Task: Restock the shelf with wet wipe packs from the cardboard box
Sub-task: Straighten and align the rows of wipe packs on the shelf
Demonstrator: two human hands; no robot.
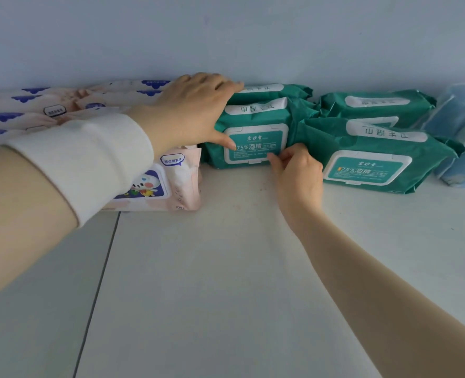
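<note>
Both hands worked on one green 75% alcohol wipe pack [253,137] on the white shelf [212,268]. The left hand [187,110] lay spread over the pack's top left end, thumb pressed on its white lid label and fingers reaching to a second green pack [269,91] just behind. The right hand [296,173] pinched the near right corner of the same pack between thumb and fingertips. Four green packs were visible in all: the held one, the one behind it, and two to the right of the right hand, a front pack [376,156] and a rear pack [376,105]. Under the left wrist sat one pink cartoon-print wipe pack [171,178] (partly hidden by the white sleeve [89,156]); behind the left forearm lay pink packs with blue cloud marks [21,115], their number unclear. At far right stood pale blue packs [460,137], apparently two. The cardboard box was out of view.
</note>
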